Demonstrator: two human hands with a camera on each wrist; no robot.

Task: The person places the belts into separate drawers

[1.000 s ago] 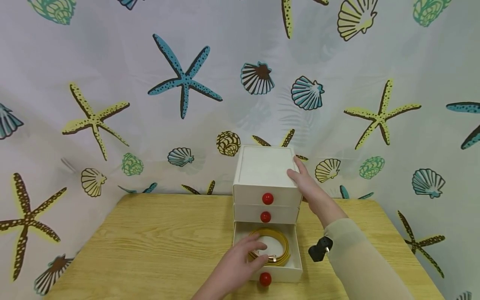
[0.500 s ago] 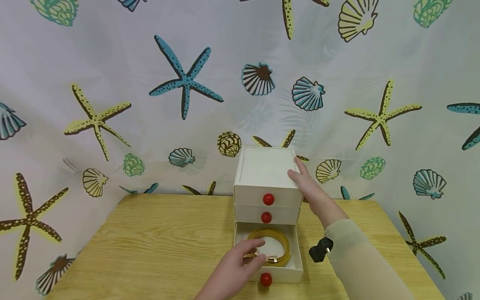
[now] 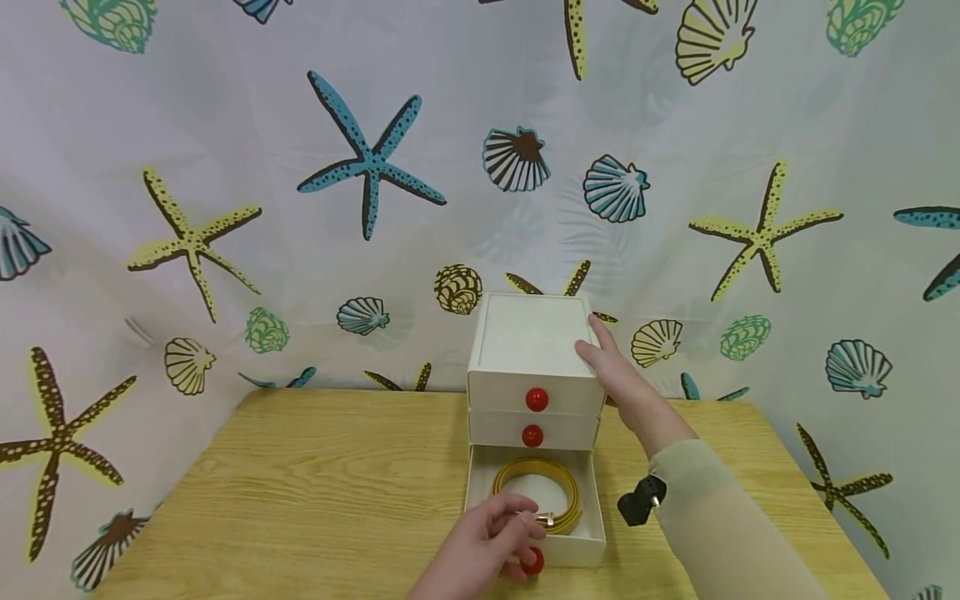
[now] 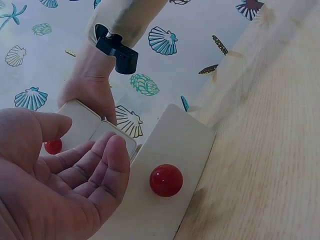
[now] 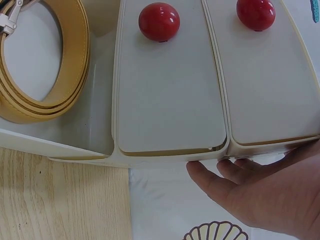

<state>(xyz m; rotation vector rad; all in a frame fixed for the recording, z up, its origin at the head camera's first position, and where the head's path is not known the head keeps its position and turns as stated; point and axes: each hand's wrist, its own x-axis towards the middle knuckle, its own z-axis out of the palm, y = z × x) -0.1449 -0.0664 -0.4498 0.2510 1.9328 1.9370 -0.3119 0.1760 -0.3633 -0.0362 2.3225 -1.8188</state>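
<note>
A white cabinet (image 3: 534, 333) with three stacked drawers stands on the table, each drawer bearing a red knob. Its bottom drawer (image 3: 577, 551) is pulled out, and a coiled yellow belt (image 3: 575, 500) with a metal buckle lies inside. My left hand (image 3: 483, 542) hovers at the drawer's front, beside the bottom knob (image 4: 166, 180); its fingers are loosely bent and hold nothing. In the left wrist view, those fingers stand apart from the knob. My right hand (image 3: 618, 367) rests against the cabinet's upper right side, thumb at the top edge, fingers along the side wall (image 5: 170, 160).
The wooden table (image 3: 337, 475) extends to both sides of the cabinet. Behind it hangs a white cloth (image 3: 480, 83) printed with starfish and shells. A small black device (image 3: 641, 500) is strapped to the right wrist over a light sleeve (image 3: 720, 517).
My left hand has moved from over the belt toward the front of the bottom drawer, down beside its red knob. The right hand stays on the cabinet, and the belt lies as before.
</note>
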